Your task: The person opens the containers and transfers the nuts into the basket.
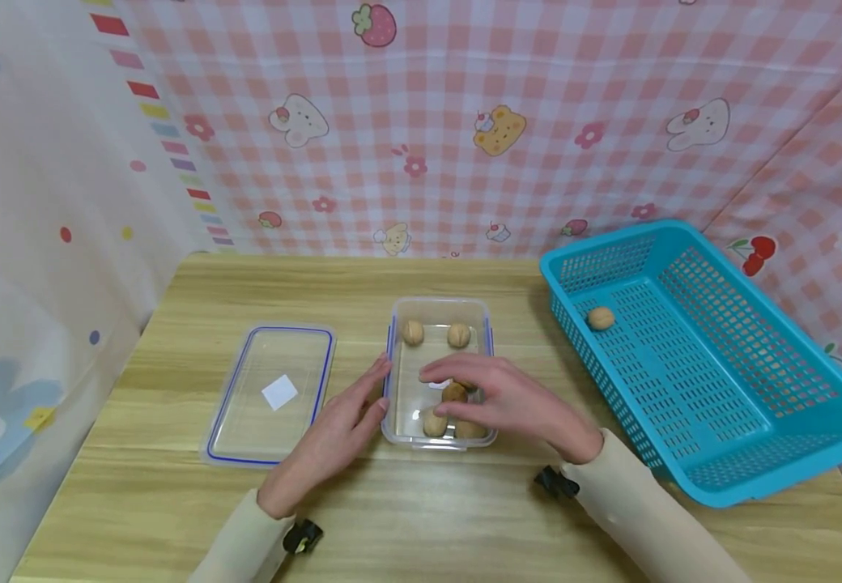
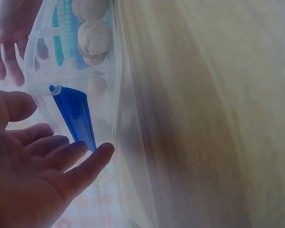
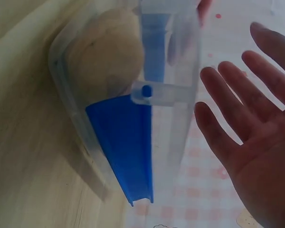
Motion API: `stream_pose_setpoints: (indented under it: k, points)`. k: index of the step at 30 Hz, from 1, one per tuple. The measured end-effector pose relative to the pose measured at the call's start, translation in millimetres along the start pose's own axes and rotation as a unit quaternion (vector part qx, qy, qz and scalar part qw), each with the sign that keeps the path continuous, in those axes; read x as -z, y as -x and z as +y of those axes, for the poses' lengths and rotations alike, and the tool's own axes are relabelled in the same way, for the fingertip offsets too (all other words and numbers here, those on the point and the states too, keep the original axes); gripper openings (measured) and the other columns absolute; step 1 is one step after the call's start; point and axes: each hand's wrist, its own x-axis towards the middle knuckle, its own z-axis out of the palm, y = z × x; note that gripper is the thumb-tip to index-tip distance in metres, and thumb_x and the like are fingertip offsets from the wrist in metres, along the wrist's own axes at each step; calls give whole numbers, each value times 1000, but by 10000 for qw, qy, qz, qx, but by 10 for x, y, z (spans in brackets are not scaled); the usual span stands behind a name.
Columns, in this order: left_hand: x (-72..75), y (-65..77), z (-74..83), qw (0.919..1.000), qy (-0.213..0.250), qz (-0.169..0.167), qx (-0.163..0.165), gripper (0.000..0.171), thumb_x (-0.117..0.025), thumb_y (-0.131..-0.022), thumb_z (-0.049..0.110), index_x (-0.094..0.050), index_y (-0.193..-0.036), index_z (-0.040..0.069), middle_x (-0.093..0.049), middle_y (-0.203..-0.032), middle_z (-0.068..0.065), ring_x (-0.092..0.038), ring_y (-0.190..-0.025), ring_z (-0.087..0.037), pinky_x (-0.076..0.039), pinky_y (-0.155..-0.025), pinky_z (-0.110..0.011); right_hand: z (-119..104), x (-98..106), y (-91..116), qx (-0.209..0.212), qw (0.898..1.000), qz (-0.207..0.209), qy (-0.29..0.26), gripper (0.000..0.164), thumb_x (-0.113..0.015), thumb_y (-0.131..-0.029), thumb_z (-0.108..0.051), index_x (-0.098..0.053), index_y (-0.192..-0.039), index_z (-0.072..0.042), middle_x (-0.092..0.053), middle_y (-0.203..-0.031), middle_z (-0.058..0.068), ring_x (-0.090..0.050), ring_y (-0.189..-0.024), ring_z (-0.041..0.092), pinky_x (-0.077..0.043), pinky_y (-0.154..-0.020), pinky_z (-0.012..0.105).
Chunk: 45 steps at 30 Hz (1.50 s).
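A clear plastic food container (image 1: pixel 408 380) with blue side clips stands on the table, holding several walnuts (image 1: pixel 413 333). Two of them lie at its far end and others toward its near end, partly hidden by my right hand. That hand (image 1: pixel 497 397) hovers over the container's right half with fingers loosely bent; in the right wrist view nothing is held in it. My left hand (image 1: pixel 341 429) is at the container's left wall, its fingers extended beside the blue clip (image 2: pixel 76 116) in the left wrist view. Fingertips appear to touch that side.
Left of the container, a clear lid (image 1: pixel 268 429) with a blue seal lies flat, a white square label (image 1: pixel 279 393) on it. At the right a blue plastic basket (image 1: pixel 654 324) holds one walnut (image 1: pixel 600 318). Patterned cloth (image 1: pixel 421 121) hangs behind the wooden table (image 1: pixel 421 518).
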Motion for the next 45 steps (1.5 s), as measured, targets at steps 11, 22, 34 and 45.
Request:
stream_pose_setpoints:
  k: [11,22,34,45]
  points:
    - [15,2,3,9999,-7,-118,54,52,-53,-108,15,-41,-157,1,-33,-166,-9,-36,-150,-29,-31,-122,-49,81,-71,-178,-251,9913,-1162,571,39,-77,-95,-26,-70,-131,-11,-65,-140,1,-61,-128,16,-53,-106,36]
    - [21,9,15,9999,19,-113,85,52,-53,-108,16,-41,-157,1,-33,-166,-8,-35,-150,-28,-30,-123,-48,161,-141,-235,-137,9777,-1828,1023,41,-77,-95,-27,-70,-133,-12,-63,-143,7,-65,-117,15,-56,-99,33]
    - [24,10,16,9999,17,-120,114,53,-53,-108,17,-41,-158,3,-33,-166,-7,-34,-151,-26,-31,-122,-47,196,-192,-278,46,9665,-2032,1568,35,-79,-93,-22,-73,-127,-15,-68,-134,0,-66,-115,12,-56,-98,32]
    - [23,8,22,9997,32,-132,188,52,-53,-109,17,-41,-158,3,-33,-166,-7,-34,-151,-26,-31,-123,-47,187,-203,-281,89,9608,-2188,1700,21,-78,-94,-21,-76,-115,-21,-72,-118,-9,-63,-99,1,-55,-84,26]
